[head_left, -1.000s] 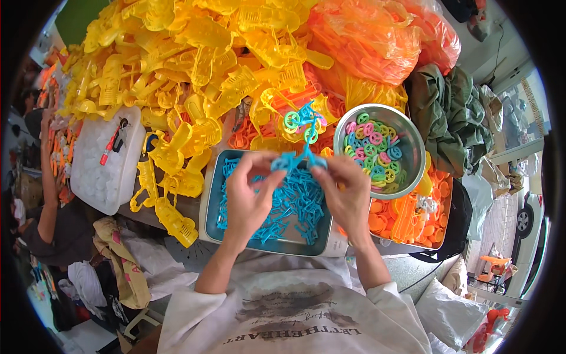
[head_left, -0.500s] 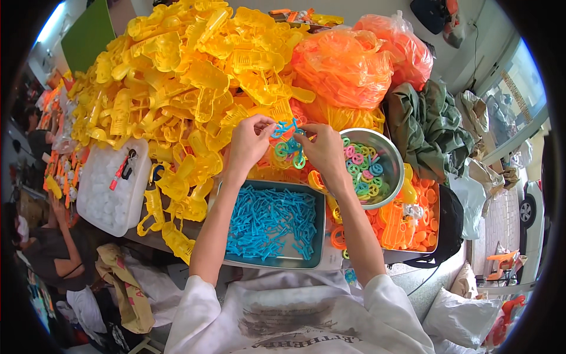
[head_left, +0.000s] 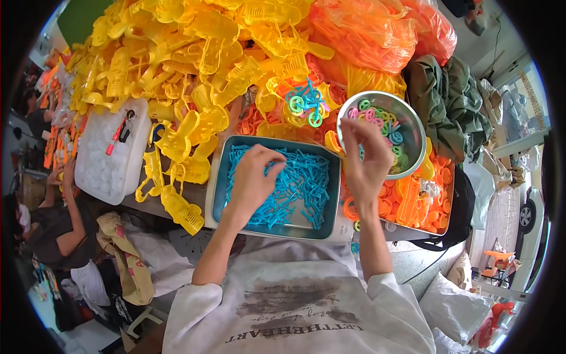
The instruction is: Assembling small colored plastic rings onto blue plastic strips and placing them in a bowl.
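Note:
My left hand (head_left: 252, 179) rests palm down in a grey tray (head_left: 214, 194) full of small blue plastic parts (head_left: 300, 183), fingers bent onto them. My right hand (head_left: 367, 160) reaches to the left rim of a metal bowl (head_left: 420, 139) holding coloured plastic rings (head_left: 386, 125); its fingertips curl together there, and I cannot see whether they hold a ring. A small blue toy bicycle with green and pink wheels (head_left: 306, 104) lies behind the tray on the orange and yellow pile, apart from both hands.
A big heap of yellow plastic frames (head_left: 177, 65) fills the back left. Orange bags (head_left: 365, 29) and a green cloth (head_left: 454, 100) lie behind the bowl. Orange parts (head_left: 413, 203) sit at right. A white box (head_left: 109, 156) with a red marker stands left, beside another seated person (head_left: 56, 218).
Both hands held the blue toy bicycle over the tray, lifted it back onto the pile and let go. Now the left hand is down in the tray and the right at the bowl.

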Tool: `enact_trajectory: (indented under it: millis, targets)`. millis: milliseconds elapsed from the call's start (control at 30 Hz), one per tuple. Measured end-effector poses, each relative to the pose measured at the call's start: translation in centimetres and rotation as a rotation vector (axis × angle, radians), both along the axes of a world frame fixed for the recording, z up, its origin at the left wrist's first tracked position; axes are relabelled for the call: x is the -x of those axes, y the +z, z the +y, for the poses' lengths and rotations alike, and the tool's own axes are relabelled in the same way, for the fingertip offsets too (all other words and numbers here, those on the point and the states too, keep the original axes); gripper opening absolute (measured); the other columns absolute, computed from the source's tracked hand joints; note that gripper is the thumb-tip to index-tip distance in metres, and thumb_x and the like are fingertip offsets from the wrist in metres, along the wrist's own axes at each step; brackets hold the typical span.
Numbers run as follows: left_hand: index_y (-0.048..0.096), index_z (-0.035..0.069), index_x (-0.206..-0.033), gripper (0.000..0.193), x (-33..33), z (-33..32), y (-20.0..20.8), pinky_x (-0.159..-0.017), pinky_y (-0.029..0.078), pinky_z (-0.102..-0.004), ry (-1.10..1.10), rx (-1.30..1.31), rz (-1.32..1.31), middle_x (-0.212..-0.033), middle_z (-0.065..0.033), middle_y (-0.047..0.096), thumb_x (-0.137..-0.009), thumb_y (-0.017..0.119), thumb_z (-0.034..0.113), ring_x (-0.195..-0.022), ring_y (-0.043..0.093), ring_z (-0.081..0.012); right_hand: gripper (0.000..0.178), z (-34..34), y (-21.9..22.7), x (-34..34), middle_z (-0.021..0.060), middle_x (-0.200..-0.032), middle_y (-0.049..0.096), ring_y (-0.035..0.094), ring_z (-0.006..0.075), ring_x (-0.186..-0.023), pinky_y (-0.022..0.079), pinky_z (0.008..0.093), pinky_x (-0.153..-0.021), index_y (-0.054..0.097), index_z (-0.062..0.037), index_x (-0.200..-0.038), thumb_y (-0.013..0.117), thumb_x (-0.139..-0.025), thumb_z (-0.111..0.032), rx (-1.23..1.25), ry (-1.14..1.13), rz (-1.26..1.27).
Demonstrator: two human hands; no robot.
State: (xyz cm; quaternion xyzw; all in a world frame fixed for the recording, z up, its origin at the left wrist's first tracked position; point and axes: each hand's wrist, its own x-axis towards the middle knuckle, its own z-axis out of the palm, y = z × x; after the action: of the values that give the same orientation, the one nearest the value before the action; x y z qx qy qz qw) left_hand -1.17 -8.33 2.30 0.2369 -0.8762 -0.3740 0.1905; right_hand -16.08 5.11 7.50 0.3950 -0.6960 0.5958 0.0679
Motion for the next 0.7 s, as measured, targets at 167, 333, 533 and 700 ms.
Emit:
enact_trajectory:
  millis: [167,333,533,700]
  targets:
    - [0.064,0.007,-0.098,0.026,1.7,1.4,-2.8,-0.082,0.045,-0.0386,-0.077,0.215,-0.024,-0.095,-0.0096,0.056,-0.074,0.073,0.008,-0.091,0.054,-0.0311,0.014,1.4,-3.9,-3.3,0.0049,-0.087,0.062,0.054,0.0059,-0.068,0.042,0.0176,-0.060,0.066,0.0024,-0.102,0.059,-0.091,-0.001,0.140,0.114,-0.291]
    - [0.059,0.004,-0.089,0.022,1.7,1.1,-3.3,-0.075,0.047,-0.0373,-0.089,0.205,0.021,-0.087,-0.0097,0.058,-0.072,0.073,0.004,-0.082,0.057,-0.0287,0.016,1.3,-6.3,-3.7,0.0040,-0.088,0.061,0.053,0.0053,-0.066,0.041,0.0183,-0.059,0.065,0.0024,-0.105,0.059,-0.092,-0.003,0.113,0.146,-0.398]
    - [0.056,0.002,-0.092,0.023,0.6,0.8,-1.0,-0.062,0.046,-0.0274,0.118,-0.215,0.142,-0.082,-0.0043,0.060,-0.077,0.073,0.004,-0.073,0.060,-0.0133,0.024,0.8,-7.7,-3.3,0.0052,-0.103,0.063,0.057,0.0064,-0.081,0.047,0.0205,-0.073,0.061,0.0005,-0.115,0.058,-0.092,-0.003,-0.064,0.244,-0.578]
    - [0.053,0.001,-0.096,0.023,0.0,1.6,-0.6,-0.066,0.053,-0.0274,0.047,-0.783,0.333,-0.087,-0.0063,0.061,-0.083,0.071,0.008,-0.079,0.063,-0.0134,0.028,1.1,-7.2,-3.5,0.0069,-0.108,0.062,0.061,0.0114,-0.090,0.049,0.0256,-0.080,0.060,-0.0005,-0.116,0.061,-0.089,-0.002,-0.092,0.374,-0.500]
